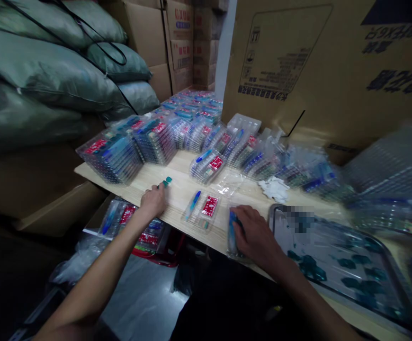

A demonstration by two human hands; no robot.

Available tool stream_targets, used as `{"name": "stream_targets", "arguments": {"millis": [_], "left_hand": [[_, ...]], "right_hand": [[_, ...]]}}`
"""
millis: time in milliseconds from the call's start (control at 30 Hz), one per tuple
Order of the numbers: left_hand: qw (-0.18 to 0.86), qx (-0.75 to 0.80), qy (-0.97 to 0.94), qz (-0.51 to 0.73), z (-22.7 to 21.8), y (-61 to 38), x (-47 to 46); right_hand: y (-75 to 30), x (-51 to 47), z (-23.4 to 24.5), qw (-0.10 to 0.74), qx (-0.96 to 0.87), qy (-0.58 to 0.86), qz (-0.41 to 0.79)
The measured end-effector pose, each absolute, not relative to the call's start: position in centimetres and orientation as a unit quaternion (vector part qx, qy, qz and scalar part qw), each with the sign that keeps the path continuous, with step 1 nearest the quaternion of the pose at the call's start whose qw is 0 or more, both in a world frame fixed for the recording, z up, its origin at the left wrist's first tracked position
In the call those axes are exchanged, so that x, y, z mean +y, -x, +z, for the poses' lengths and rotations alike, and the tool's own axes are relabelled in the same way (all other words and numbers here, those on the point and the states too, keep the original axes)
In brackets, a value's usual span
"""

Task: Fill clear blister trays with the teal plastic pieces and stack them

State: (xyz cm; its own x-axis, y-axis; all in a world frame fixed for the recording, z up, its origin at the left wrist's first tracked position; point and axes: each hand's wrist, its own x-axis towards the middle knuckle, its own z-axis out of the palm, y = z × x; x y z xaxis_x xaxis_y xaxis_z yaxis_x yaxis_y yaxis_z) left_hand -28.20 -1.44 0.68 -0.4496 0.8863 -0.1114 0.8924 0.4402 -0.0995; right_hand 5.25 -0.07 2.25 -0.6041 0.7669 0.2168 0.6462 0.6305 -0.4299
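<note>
A: What's the left hand [152, 200] doing?

B: Its grip is nearly closed, pinching small teal pieces [166, 182] in the fingertips just above the table [172, 215].

A: And the right hand [255, 233]?

B: It's curling over a blue pen [232, 228] lying in a clear blister [235, 251] at the table's edge. I can't tell whether that grip is holding the pen firmly.

A: What's lying between them?

B: Another open blister [201, 214] is sitting there, with a pen and a red card inside.

A: And around them?

B: A metal tray [270, 215] of teal pieces is resting beside the right hand, and stacked blisters [111, 158] are crowding the far side. Green sacks [46, 80] and cartons [334, 61] are standing behind.
</note>
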Motion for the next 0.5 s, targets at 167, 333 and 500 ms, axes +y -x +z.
{"name": "stream_targets", "arguments": {"millis": [167,333,500], "left_hand": [[-0.050,0.853,-0.520,-0.006,2.1,27.4,-4.8],[0.080,0.792,-0.525,0.302,4.7,24.5,-6.5],[0.367,0.666,-0.445,0.473,2.9,20.2,-4.3]], "right_hand": [[-4.7,-0.1,2.8,0.226,-0.872,0.389,0.194],[-2.3,-0.2,2.9,0.286,-0.788,0.419,0.347],[1.8,-1.5,0.9,0.296,-0.703,0.484,0.429]]}}
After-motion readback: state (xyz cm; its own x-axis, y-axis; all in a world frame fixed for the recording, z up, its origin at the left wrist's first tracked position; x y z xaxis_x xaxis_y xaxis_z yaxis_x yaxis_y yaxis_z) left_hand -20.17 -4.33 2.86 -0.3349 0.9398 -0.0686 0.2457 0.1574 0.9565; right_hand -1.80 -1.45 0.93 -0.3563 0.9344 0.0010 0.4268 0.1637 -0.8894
